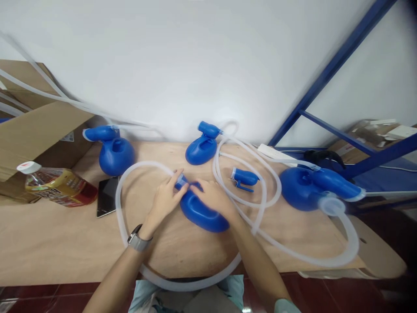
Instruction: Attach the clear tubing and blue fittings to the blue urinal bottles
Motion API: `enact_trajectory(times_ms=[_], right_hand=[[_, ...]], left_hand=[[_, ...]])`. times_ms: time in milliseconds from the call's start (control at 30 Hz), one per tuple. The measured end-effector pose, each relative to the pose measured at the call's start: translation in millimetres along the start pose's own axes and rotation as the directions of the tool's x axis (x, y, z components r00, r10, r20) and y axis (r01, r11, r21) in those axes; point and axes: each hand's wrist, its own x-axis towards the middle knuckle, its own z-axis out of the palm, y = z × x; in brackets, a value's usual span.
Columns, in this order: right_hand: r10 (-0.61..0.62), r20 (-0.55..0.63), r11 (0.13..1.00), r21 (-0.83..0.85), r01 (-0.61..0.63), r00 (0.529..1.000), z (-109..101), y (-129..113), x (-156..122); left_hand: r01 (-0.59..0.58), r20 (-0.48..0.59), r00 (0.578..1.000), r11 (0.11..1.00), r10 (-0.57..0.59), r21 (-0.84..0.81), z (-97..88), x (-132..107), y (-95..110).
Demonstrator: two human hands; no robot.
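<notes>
A blue plastic bulb-shaped container (202, 213) lies on the wooden tabletop (65, 243) in front of me. My left hand (166, 198) pinches its neck where a clear hose (127, 182) joins. My right hand (213, 198) rests on top of the container, fingers pressed at the same neck joint. The hose loops left around my left wrist, which wears a watch, and runs back under my arms near the table's front edge.
Three more blue containers stand at the back: left (112, 152), centre (202, 145), right (312, 184), each with clear tubing. A small blue nozzle (244, 177), a phone (107, 195), a lying bottle (55, 187), cardboard boxes (29, 130) and a blue rack (325, 78) surround them.
</notes>
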Motion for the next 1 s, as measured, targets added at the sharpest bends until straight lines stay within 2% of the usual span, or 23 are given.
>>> enact_trajectory(times_ms=[267, 400, 533, 700, 867, 933, 1000], right_hand=[[0.024, 0.036, 0.994, 0.104, -0.028, 0.999, -1.2, 0.6, 7.4], [0.016, 0.104, 0.986, 0.163, -0.033, 0.994, -4.7, -0.9, 8.3], [0.021, 0.186, 0.99, 0.134, -0.047, 0.982, -13.5, -7.0, 10.0], [0.055, 0.196, 0.992, 0.1, -0.076, 0.979, -15.3, -11.9, 11.9], [0.045, 0.083, 0.975, 0.215, -0.062, 0.996, -1.7, -2.4, 9.7], [0.061, 0.014, 0.967, 0.248, -0.063, 0.998, -5.0, 13.8, 11.9], [0.121, -0.073, 0.977, 0.182, -0.106, 0.99, -18.5, 41.2, 17.6]], left_hand=[[0.02, -0.068, 0.998, 0.999, -0.018, 0.029, 5.0, -0.9, 3.8], [0.057, -0.078, 0.996, 0.998, -0.054, 0.037, 6.9, 0.1, 6.2], [0.076, -0.114, 0.991, 0.997, -0.072, 0.031, 9.2, 1.1, 9.2], [0.104, -0.195, 0.976, 0.994, -0.096, 0.029, 15.1, 1.2, 11.7], [0.052, -0.187, 0.981, 0.998, -0.058, -0.038, 15.8, 3.9, 6.8], [0.025, -0.162, 0.986, 0.997, -0.037, -0.073, 11.3, 6.5, 2.7], [0.045, -0.167, 0.985, 0.998, -0.052, -0.047, 3.2, 9.3, -2.8]])
